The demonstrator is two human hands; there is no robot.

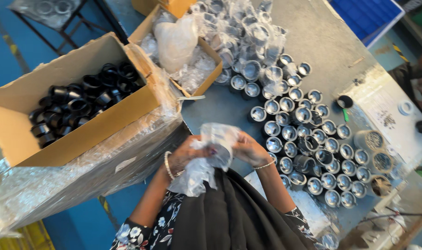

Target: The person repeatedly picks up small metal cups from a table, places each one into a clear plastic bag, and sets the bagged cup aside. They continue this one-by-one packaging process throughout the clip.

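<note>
My left hand (185, 155) and my right hand (249, 149) are both closed on a crumpled clear plastic bag (210, 155) held close in front of my chest. A small round part seems to sit inside the wrap, but the plastic hides it. Both wrists wear thin bracelets. Just right of my hands, several black cylindrical parts with shiny metal tops (308, 148) stand in rows on the grey table (322, 41).
An open cardboard box (81, 134) of black rings (76, 102) sits at left on plastic sheeting. A second box (206, 51) holds clear wrappers. A heap of bagged parts (243, 32) lies at the top. Mesh-topped cylinders (375, 153) stand at right.
</note>
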